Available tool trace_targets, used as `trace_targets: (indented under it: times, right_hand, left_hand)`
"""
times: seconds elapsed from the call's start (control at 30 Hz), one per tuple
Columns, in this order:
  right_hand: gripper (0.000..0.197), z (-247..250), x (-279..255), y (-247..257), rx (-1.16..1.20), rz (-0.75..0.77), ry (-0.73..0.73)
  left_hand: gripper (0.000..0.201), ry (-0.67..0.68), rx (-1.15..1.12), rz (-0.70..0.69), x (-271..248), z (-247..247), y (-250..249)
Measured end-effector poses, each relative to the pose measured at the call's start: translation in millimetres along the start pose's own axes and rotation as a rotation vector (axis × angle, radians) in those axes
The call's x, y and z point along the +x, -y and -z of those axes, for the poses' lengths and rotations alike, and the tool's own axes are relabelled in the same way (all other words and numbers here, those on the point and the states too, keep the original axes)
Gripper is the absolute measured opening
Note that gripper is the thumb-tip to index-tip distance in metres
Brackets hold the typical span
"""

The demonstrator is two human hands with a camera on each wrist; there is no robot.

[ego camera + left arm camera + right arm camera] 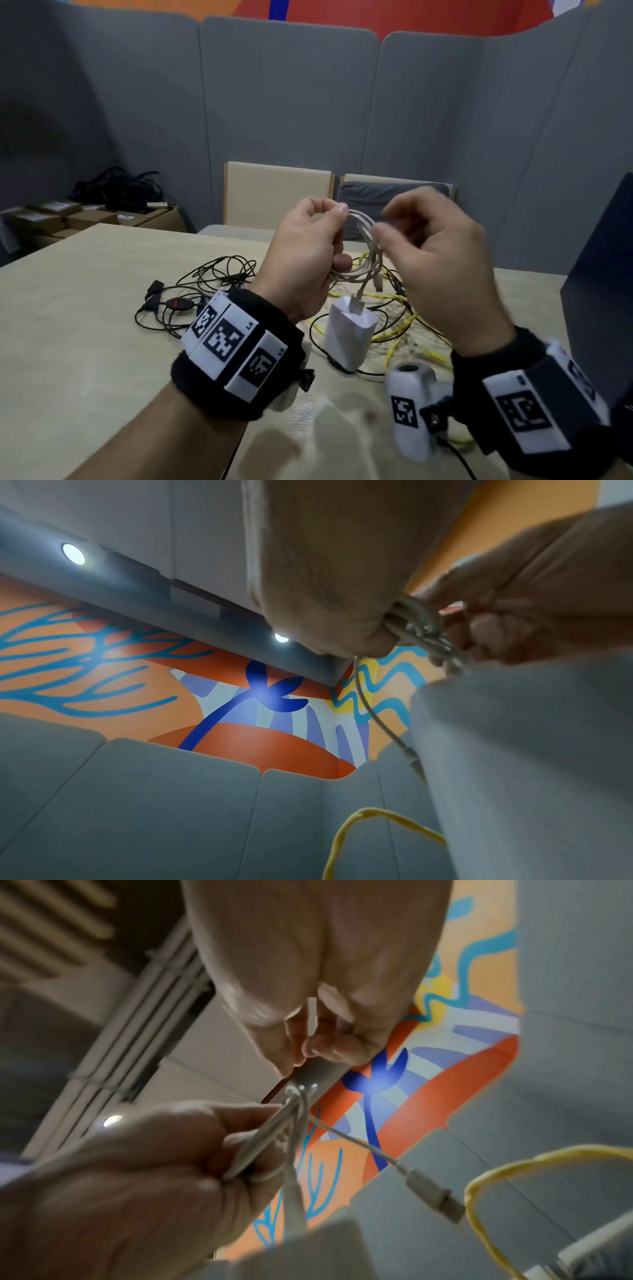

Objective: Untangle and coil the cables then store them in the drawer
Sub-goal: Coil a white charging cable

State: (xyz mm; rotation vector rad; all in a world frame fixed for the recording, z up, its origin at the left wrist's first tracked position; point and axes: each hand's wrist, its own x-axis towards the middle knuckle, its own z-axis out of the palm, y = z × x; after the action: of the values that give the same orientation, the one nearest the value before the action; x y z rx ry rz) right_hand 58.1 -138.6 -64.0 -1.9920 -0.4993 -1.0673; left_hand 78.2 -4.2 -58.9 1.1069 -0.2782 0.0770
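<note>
Above the table [102,274], at centre, I see the left hand [308,253] curled round a coil of white cable [363,253], held up clear of the top. At its 3 o'clock the right hand [442,260] pinches something small and white at the coil's edge; what exactly, I cannot tell. One plug dangles into the white charger [349,329] at 6 o'clock. Yellow cable [411,329] sprawls under it, black cables [205,284] lie at 9 o'clock.
</note>
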Motion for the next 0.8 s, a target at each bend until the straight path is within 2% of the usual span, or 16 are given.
trace_targets:
  times: [0.07, 0.17, 0.3, 0.37, 0.4, 0.47, 0.63, 0.8]
  right_hand:
    - [0.012, 8, 5, -6, -0.016, -0.112, -0.013]
    - [0.021, 16, 6, -16, -0.063, -0.294, 0.212]
    - [0.03, 14, 2, -13, 0.282, -0.532, 0.454]
    - [0.028, 14, 2, -11, 0.245, -0.52, 0.558]
    - [0.021, 15, 2, -11, 0.177, -0.483, 0.574]
    - [0.005, 12, 1, -15, 0.11, -0.457, 0.521]
    - [0.019, 0, -4, -21, 0.251, -0.426, 0.538]
    - [0.005, 6, -1, -24, 0.373, -0.452, 0.459]
  left_hand:
    - [0.015, 0.01, 0.016, 0.003, -1, 0, 0]
    - [0.014, 0.04, 0.011, 0.01, -2, -1, -2]
    - [0.013, 0.081, -0.018, 0.02, -4, -3, -2]
    - [0.015, 0.085, -0.038, 0.028, -3, -2, -2]
    - [0.016, 0.088, -0.055, 0.033, -3, -1, -3]
    - [0.017, 0.1, -0.09, 0.045, -3, 0, -3]
    - [0.02, 0.129, -0.192, 0.081, -5, -3, -6]
    - [0.021, 0.092, -0.191, 0.076, 0, 2, -5]
